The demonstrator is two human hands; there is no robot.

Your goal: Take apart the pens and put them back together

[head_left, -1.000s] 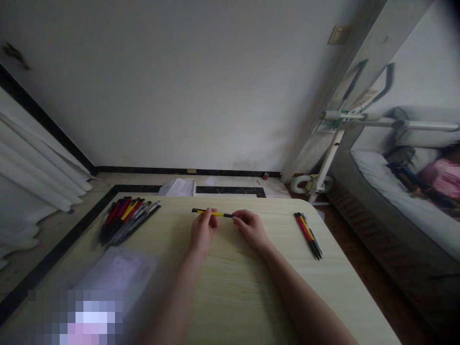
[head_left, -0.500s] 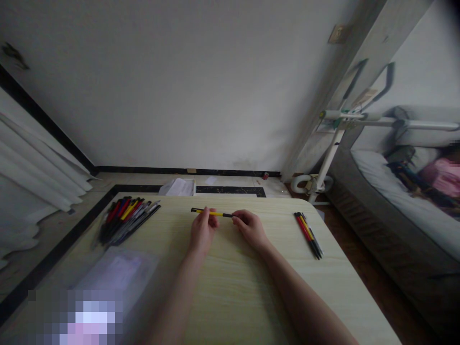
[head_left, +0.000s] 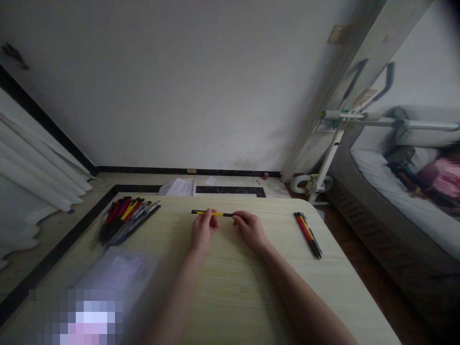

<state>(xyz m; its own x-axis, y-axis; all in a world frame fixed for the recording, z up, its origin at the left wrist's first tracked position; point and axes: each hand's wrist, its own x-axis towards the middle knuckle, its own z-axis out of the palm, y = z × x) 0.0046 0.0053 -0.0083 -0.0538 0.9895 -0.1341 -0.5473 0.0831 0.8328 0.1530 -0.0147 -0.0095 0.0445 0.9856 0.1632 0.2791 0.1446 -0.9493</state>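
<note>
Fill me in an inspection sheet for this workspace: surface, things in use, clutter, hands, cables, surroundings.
Surface: pale wood-grain table, rounded far-right corner.
Things in use: yellow-and-black pen held crosswise; heap of mixed pens on the left; small group of pens, red and yellow among them, on the right.
Clutter: translucent packet at near left, partly pixelated.
Hands: left hand grips the pen's yellow barrel; right hand pinches its black end.
Cables: nothing seen.
Surroundings: white curtain left, wall ahead, white-framed equipment and grey couch or bed right.
</note>
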